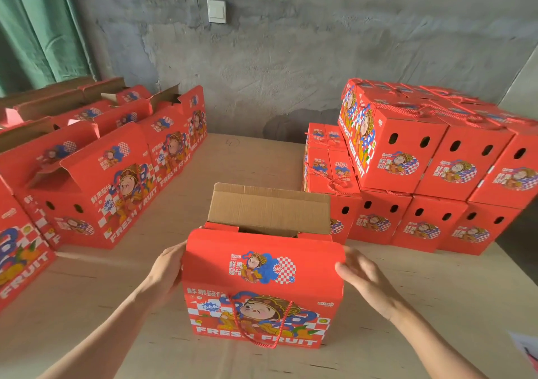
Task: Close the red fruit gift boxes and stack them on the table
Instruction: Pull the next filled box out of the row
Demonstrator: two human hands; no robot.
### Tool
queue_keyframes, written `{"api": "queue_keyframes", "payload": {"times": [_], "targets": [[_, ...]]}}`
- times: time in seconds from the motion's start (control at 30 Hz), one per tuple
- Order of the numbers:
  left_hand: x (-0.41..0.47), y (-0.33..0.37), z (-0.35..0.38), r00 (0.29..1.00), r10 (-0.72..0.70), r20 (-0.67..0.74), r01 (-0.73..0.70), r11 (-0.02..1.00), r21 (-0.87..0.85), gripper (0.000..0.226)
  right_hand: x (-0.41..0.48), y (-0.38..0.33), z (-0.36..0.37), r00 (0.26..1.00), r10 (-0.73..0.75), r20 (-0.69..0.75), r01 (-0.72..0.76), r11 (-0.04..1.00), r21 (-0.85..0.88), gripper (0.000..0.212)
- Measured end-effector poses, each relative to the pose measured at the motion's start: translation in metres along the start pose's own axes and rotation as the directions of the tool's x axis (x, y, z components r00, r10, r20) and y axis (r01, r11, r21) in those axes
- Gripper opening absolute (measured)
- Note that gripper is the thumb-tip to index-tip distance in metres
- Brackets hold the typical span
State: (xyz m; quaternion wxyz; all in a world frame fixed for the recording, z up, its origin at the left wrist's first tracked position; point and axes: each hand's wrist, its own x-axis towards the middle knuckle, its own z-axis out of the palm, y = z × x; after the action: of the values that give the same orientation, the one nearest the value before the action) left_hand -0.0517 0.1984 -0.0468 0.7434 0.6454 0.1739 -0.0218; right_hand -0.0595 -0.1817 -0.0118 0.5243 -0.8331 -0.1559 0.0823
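left hand (167,271) is gripping left edge of open red box (262,294); right hand (361,276), fingers straight, is touching right edge.

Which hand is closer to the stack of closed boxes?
Right. The right hand touches the open box on its right edge, the side facing the stack of closed boxes. The left hand is at its left edge, farther away.

The box (262,276) was red, with a cartoon figure, blue swirls, red-and-white checks and white lettering; its back flap (267,206) was plain brown. The cord (280,330) was red, the desk (407,306) tan, the wall (291,58) mottled grey, the curtain (37,29) green.
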Motion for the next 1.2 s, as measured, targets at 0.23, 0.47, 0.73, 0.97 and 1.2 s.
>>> {"api": "queue_keyframes", "payload": {"times": [0.23,0.47,0.73,0.97,1.2], "targets": [[-0.016,0.007,0.011,0.992,0.096,0.085,-0.104,0.99,0.099,0.042,0.014,-0.004,0.045,0.867,-0.155,-0.474,0.016,0.958,-0.286,0.028],[-0.016,0.017,0.023,0.932,0.362,0.027,-0.326,0.805,0.495,0.033,0.016,0.003,0.055,0.764,-0.302,-0.571,0.068,0.917,-0.394,0.019],[-0.015,0.009,0.035,0.828,0.557,-0.064,-0.347,0.599,0.722,0.03,0.021,0.004,0.054,0.769,-0.212,-0.603,0.027,0.953,-0.301,0.02],[-0.017,0.014,0.036,0.854,0.515,-0.077,-0.316,0.631,0.708,0.031,0.027,0.005,0.049,0.797,-0.134,-0.589,-0.027,0.966,-0.256,0.02],[-0.012,0.013,0.029,0.905,0.41,-0.116,-0.287,0.787,0.546,0.013,0.027,0.007,0.048,0.835,-0.019,-0.55,-0.019,0.998,-0.063,0.011]]}}
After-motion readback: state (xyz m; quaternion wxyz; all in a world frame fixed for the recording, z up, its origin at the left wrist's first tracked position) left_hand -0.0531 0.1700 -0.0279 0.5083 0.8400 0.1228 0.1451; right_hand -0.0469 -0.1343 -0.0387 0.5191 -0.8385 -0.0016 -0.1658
